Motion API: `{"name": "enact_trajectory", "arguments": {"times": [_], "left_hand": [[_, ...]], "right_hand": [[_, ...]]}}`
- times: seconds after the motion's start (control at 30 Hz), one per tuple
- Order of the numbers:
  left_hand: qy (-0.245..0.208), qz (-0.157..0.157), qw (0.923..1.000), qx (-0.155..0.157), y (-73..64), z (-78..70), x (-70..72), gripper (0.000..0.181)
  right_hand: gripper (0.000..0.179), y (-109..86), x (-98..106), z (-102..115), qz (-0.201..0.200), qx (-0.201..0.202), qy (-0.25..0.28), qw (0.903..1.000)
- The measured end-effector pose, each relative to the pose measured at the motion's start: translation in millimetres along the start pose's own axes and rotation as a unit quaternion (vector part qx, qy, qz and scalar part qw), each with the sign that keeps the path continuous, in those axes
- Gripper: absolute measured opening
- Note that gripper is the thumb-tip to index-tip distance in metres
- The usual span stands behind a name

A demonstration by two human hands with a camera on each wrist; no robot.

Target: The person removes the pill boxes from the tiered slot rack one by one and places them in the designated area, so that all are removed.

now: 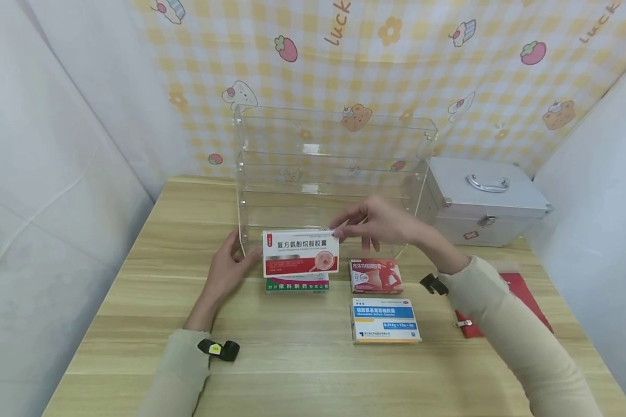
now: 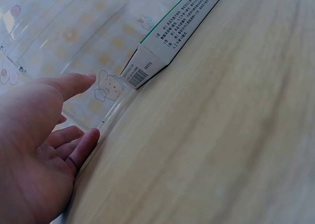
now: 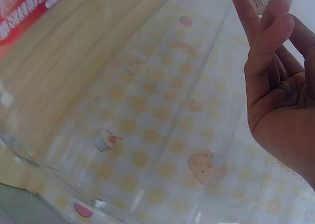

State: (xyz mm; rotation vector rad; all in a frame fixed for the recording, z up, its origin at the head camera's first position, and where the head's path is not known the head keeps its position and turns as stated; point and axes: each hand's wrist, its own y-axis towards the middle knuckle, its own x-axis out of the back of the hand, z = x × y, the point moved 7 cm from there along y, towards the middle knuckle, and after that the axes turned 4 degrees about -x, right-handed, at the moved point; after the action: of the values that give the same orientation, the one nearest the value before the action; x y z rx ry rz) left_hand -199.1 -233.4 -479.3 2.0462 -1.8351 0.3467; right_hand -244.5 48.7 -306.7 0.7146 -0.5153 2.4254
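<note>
My right hand [image 1: 378,223] pinches a white-and-red medicine box [image 1: 299,253] by its upper right corner, between thumb and fingers. In the right wrist view only a small white end of that box shows at the fingertips. Below it in the head view, partly hidden, a green-and-white medicine box [image 1: 297,285] lies in front of the clear acrylic rack [image 1: 326,200]. My left hand [image 1: 226,266] rests at the rack's lower left side. In the left wrist view, its thumb and loosely bent fingers [image 2: 66,140] stand apart, near the rack's bottom edge.
A red medicine box [image 1: 375,276] and a blue-and-white medicine box [image 1: 386,320] lie on the wooden table [image 1: 276,370]. A silver case [image 1: 490,200] stands right of the rack. Under the right forearm lies a red zipped pouch [image 1: 527,301]. A checked curtain [image 1: 344,69] hangs behind.
</note>
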Motion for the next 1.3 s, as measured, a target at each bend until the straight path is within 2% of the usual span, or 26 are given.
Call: {"name": "enact_trajectory", "arguments": {"times": [0.17,0.37,0.67,0.87,1.3], "left_hand": [[-0.015,0.000,0.9999,-0.007,-0.5,1.2,-0.2,0.080],[-0.029,0.001,0.9995,-0.011,-0.4,-0.1,-1.0,0.079],[-0.024,0.000,0.9997,-0.010,-1.5,-0.8,0.4,0.078],[-0.028,-0.003,0.9996,-0.009,-1.8,0.6,0.9,0.079],[-0.028,0.001,0.9996,-0.002,-0.8,0.5,-1.5,0.077]], "right_hand": [[0.021,0.1,-20,-14,0.021,0.011,0.022,0.9995],[0.021,-1.5,-42,-31,0.035,0.014,0.019,0.9991],[0.021,-11.1,-75,-57,0.063,-0.031,0.079,0.9944],[0.020,-13.6,-85,-66,0.071,-0.048,0.087,0.9925],[0.018,-14.6,-98,-74,0.062,-0.031,0.078,0.9946]]}}
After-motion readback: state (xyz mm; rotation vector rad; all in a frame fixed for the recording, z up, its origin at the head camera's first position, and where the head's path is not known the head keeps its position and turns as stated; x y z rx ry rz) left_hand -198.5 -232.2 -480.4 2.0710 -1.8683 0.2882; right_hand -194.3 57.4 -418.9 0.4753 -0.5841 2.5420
